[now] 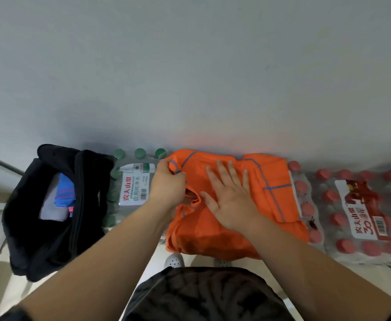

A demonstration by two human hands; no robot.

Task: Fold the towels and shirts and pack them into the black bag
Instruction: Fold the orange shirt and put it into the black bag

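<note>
Orange shirt (215, 205) lies spread over packs of bottled water (134, 188). Left hand (166, 184) pinches its blue-trimmed edge — likely to draw a fold across. Right hand (230, 200), just beside that pinch, presses flat with fingers spread, anchoring the cloth. Black bag (51, 212) gapes further left — already part-filled.

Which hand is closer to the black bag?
The left. The left hand pinches the orange shirt at its edge toward the black bag; the right hand lies flat on the shirt's middle, farther away.
</note>
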